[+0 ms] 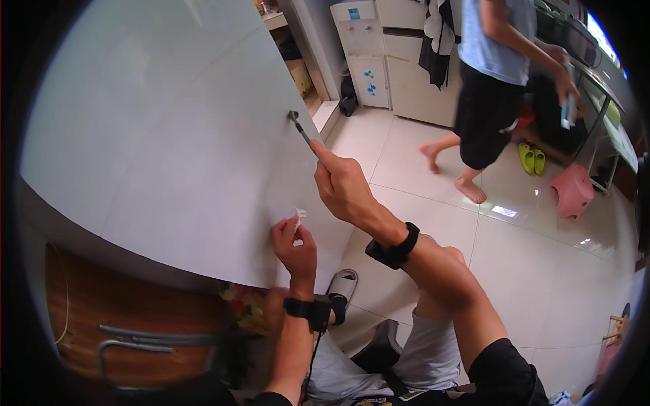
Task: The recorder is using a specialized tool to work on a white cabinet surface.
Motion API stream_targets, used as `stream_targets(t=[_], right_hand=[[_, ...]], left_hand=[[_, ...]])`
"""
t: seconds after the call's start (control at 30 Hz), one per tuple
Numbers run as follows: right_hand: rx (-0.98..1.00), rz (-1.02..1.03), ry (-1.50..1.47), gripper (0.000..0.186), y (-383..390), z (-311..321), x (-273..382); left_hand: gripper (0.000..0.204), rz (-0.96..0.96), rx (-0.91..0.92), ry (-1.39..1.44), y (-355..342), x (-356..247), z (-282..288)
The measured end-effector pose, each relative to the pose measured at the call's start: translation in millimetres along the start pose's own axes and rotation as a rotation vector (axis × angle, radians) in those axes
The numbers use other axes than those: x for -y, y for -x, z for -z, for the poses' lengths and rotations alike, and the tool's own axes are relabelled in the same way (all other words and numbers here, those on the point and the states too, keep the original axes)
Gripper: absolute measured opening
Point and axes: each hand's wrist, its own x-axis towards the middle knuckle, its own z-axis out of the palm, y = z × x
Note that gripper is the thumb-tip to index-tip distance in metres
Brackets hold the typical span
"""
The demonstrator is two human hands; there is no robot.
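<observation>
Right grip: our right grip (342, 186) is clamped on the handle of a slim grey tool (302, 130), with the index finger stretched along it toward its small dark head.
Tool: we have it over the glossy white counter (156, 135), near the right edge; whether the head touches the surface, we cannot tell.
Left grip: our left grip (296, 250) has its thumb and fingertips pinched together on a crumpled white scrap (300, 217), tissue-like in look.
Scrap: it sits by the counter's right side, nearer to us than the tool's head.
Wrists: we wear a black band (396, 252) on the right and another black band (308, 312) on the left.
Under the counter: to our left we see bent metal tubes (139, 336) against a brown wooden panel (169, 304).
Feet: a grey slide sandal (343, 285) shows below the counter's edge.
Across the tiled floor (426, 176): we see a barefoot person (497, 61) in a light blue top and black shorts, holding a blurred pale object (568, 108).
Beyond: a white water dispenser (362, 57) stands beside a refrigerator (420, 84); lime-green shoes (531, 159) lie near a pink stool (573, 191).
</observation>
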Motion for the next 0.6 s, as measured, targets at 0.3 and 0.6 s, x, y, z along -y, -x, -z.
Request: stream_targets(t=[0.3,0.6], right_hand=[[0.003,-0.146,-0.019,0.037,0,4,-4],[0.082,-0.254,-0.13,0.037,2,11,-7]], left_hand=[[0.028,-0.002,-0.019,-0.021,-2,-6,-3],[0.03,-0.034,-0.058,-0.027,-6,-13,0]])
